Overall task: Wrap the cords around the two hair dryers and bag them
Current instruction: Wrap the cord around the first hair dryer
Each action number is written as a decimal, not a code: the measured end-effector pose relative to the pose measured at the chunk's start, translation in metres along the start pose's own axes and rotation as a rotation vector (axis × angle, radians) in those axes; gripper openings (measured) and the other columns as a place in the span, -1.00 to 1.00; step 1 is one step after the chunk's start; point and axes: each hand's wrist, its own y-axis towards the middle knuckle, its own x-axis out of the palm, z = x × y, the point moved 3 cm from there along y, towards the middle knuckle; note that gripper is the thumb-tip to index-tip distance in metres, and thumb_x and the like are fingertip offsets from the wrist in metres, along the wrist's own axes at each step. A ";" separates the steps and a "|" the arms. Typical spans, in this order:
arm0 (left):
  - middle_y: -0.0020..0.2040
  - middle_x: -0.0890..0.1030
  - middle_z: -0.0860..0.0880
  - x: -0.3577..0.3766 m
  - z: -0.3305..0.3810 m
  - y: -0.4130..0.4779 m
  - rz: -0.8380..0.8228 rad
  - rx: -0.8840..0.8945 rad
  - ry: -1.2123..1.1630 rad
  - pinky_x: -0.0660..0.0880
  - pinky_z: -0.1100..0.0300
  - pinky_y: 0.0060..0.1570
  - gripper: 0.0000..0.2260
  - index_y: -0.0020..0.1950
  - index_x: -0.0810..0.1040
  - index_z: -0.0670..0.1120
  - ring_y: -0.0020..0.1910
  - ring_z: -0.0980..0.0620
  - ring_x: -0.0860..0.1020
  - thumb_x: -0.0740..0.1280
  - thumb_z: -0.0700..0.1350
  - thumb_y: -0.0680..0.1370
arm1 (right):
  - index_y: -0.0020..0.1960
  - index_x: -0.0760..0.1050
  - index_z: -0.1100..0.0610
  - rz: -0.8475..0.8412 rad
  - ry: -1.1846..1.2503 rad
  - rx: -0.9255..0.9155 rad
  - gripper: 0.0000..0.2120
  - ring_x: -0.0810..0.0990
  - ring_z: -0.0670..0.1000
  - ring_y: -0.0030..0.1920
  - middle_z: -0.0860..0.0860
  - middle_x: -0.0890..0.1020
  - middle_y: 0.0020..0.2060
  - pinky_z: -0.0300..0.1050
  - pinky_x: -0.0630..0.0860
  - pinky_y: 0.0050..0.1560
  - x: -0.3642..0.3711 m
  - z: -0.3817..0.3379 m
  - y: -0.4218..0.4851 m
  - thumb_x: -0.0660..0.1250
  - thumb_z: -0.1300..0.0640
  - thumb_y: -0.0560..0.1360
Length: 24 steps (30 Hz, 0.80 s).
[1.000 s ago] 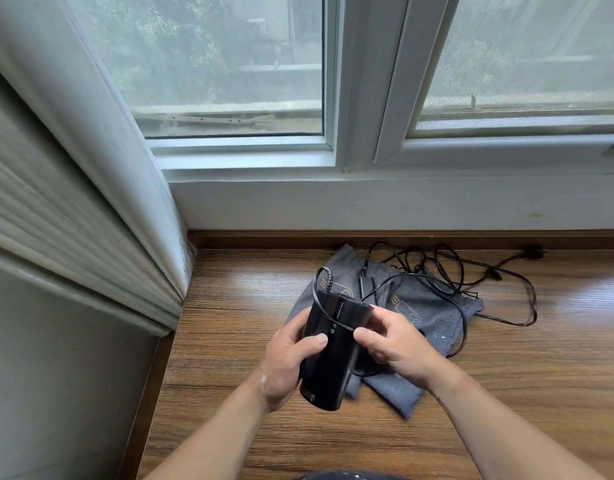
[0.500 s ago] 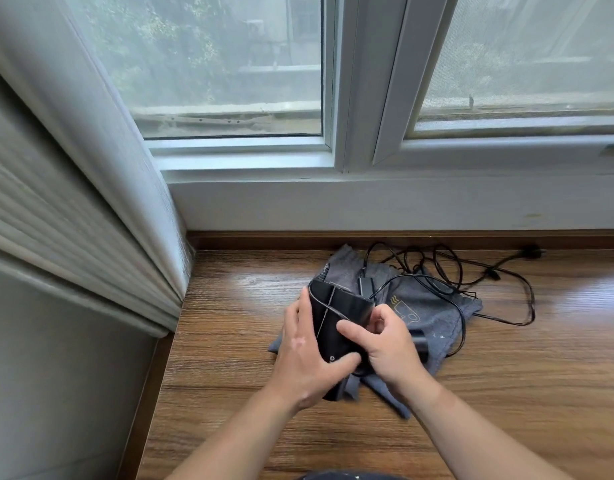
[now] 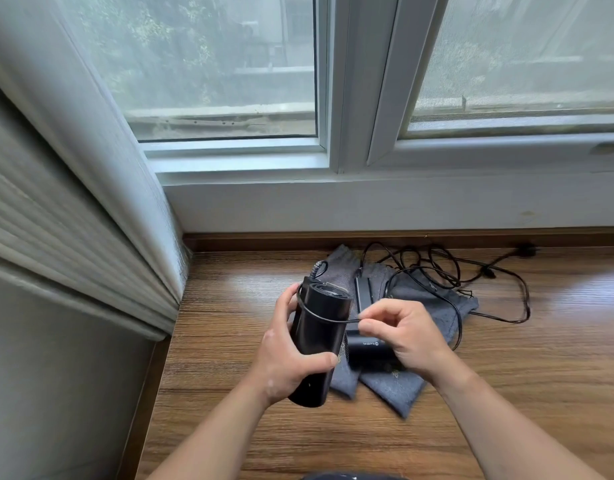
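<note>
Quickly: left hand (image 3: 288, 365) grips the black hair dryer (image 3: 319, 344) round its lower barrel, thumb across the front, holding it nearly upright and tilted a little right, above the wooden ledge (image 3: 229, 306). Right hand (image 3: 406, 337) pinches the cord (image 3: 336, 321) between thumb and fingertips just right of the barrel; the cord runs as one loop across the upper barrel. Grey cloth bags (image 3: 427, 306) lie flat and crumpled on the ledge under the hands; cannot tell if anything is inside. Second hair dryer (image 3: 368, 346) lies on its side on top of the bags, not in one. Both dryers are smooth black cylinders, the second with small white lettering. Loose cords (image 3: 447, 271) tangle behind the bags, with a plug (image 3: 525, 251) far right by the wall. Curtain (image 3: 91, 168) at left
</note>
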 end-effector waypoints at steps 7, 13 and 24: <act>0.49 0.52 -0.01 0.002 0.017 -0.006 -0.211 0.025 -0.091 0.38 -0.13 0.51 0.01 0.61 0.22 0.07 0.49 0.00 0.48 0.62 -0.02 0.23 | 0.35 0.53 0.07 -0.140 0.250 0.135 -0.20 0.47 -0.18 -0.37 0.13 0.65 0.01 -0.35 0.32 -0.43 0.004 0.012 0.001 0.68 -0.15 0.20; 0.37 0.58 -0.03 0.008 0.020 -0.005 -0.223 0.053 0.014 0.44 -0.23 0.41 -0.22 0.49 0.43 0.14 0.38 -0.08 0.54 0.53 0.10 0.26 | 0.54 0.33 0.05 -0.344 0.366 0.170 -0.05 0.22 -0.16 -0.49 -0.06 0.63 -0.18 -0.36 0.17 -0.51 0.015 0.010 -0.003 0.58 -0.28 0.30; 0.18 0.72 0.04 0.008 0.020 -0.006 -0.020 0.052 -0.029 0.58 -0.04 0.28 -0.29 0.41 0.52 0.08 0.20 0.05 0.67 0.54 0.00 0.24 | 0.29 0.57 -0.01 -0.251 0.190 0.158 -0.42 0.29 -0.11 -0.47 0.18 0.64 -0.06 -0.31 0.21 -0.53 0.012 0.006 -0.006 0.59 -0.14 0.32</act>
